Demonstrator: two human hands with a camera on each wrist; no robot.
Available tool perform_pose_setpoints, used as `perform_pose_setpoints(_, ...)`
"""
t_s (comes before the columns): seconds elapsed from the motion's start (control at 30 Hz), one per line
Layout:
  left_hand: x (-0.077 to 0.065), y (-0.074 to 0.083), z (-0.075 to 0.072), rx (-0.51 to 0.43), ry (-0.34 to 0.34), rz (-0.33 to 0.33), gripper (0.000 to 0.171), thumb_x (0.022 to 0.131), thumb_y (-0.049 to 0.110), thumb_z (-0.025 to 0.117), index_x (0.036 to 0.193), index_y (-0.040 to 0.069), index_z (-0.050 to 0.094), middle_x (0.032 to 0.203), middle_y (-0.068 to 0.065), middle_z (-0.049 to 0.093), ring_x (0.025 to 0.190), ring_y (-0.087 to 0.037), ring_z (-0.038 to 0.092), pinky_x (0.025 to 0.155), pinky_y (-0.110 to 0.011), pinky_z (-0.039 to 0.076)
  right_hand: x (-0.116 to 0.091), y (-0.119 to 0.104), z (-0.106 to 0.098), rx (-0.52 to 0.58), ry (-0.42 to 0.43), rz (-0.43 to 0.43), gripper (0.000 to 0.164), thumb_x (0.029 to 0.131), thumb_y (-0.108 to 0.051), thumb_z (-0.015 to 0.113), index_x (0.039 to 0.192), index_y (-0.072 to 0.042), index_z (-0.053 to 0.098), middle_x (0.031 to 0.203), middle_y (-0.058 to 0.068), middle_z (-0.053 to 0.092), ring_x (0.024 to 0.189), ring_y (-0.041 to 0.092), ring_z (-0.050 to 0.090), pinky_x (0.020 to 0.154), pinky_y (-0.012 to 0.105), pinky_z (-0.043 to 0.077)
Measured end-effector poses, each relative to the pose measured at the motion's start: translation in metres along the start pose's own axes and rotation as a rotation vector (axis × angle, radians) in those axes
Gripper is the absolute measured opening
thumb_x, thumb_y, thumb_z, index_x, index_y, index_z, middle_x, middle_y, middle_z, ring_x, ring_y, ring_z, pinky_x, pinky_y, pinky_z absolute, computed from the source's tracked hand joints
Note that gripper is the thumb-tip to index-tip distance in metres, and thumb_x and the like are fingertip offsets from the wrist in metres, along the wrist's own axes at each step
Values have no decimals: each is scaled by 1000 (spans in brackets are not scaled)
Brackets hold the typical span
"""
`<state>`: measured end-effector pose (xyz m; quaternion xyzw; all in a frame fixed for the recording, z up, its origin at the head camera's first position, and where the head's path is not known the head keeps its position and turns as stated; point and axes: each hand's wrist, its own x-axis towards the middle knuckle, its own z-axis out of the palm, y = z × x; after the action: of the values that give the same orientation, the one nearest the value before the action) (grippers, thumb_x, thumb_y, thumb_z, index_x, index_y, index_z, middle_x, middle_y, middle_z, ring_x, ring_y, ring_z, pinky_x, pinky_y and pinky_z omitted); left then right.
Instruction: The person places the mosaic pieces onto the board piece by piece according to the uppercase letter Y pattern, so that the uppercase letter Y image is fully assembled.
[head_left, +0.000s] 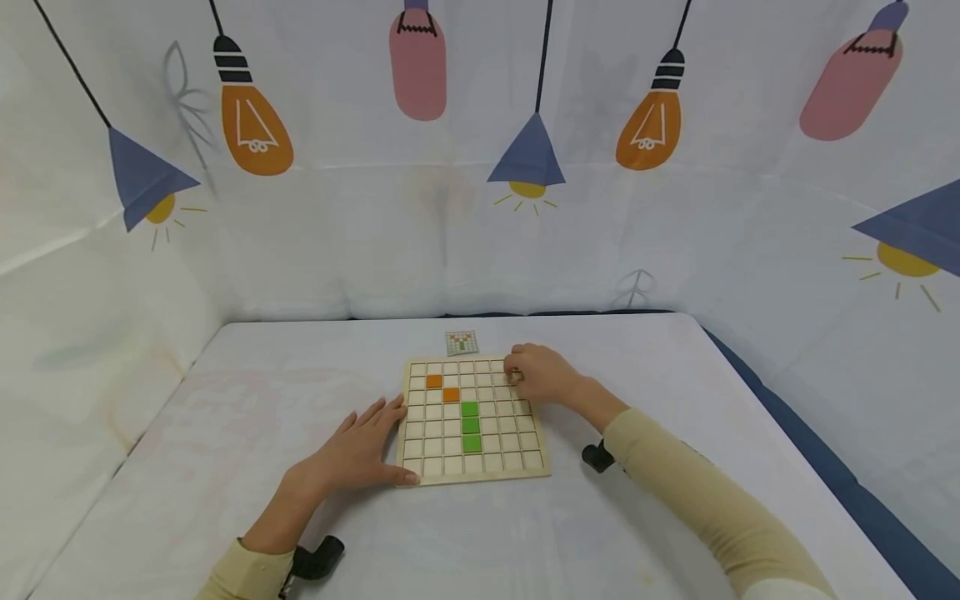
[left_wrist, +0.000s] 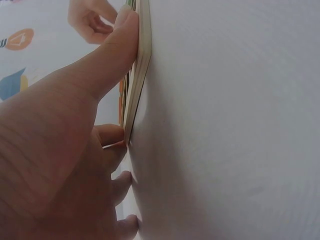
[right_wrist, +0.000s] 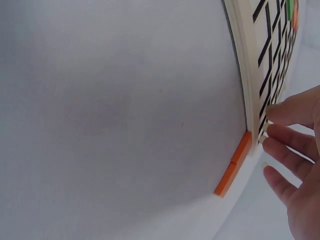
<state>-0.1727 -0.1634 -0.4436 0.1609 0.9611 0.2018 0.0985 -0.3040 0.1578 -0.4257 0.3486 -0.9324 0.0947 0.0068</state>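
A pale wooden grid board [head_left: 474, 479] lies on the table, with orange tiles [head_left: 451, 394] and green tiles [head_left: 470, 425] in some of its squares. My left hand [head_left: 360, 450] rests spread at the board's left side, fingers along the edge and thumb at the near corner. In the left wrist view the thumb [left_wrist: 112, 55] presses that edge. At the far right corner is my right hand [head_left: 543, 373], its fingers bent and close to the squares. I see no tile between these fingertips [right_wrist: 270, 131]. Two orange tiles [right_wrist: 234, 165] lie on the table below them, hidden in the head view.
A small pattern card [head_left: 461, 342] lies behind the board. The white-covered table [head_left: 285, 367] meets a white curtain [head_left: 337, 225] printed with lamps and bulbs at the back. Black wrist devices [head_left: 318, 558] sit under both forearms.
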Motion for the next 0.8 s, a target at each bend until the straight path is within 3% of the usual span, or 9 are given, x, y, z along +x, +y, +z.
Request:
perform_pose_setpoints(0.33, 1, -2, 3, -2, -5, -6, 112, 72, 68, 76, 157, 13, 28, 167, -3, 20, 155, -34, 17, 120, -67, 15, -9, 12, -4, 9, 15, 30, 27, 80, 5, 60, 100, -10, 72, 95, 4, 66, 81, 16, 56, 75, 33, 52)
perform_pose_setpoints(0.53, 0, 0, 1, -8, -13, -11, 111, 72, 67, 76, 156, 13, 29, 167, -3, 20, 155, -34, 16, 120, -67, 13, -12, 20, -1, -14, 31, 34, 20, 84, 0, 66, 100, -12, 69, 95, 2, 65, 81, 15, 57, 77, 34, 53)
perform_pose_setpoints(0.8, 0, -1, 0, -9, -28, -18, 111, 73, 69, 74, 157, 14, 28, 168, -2, 18, 155, -34, 15, 121, -66, 12, -13, 22, -1, 4, -21, 81, 22, 80, 1, 67, 97, -13, 67, 85, 0, 57, 75, 16, 47, 67, 30, 41)
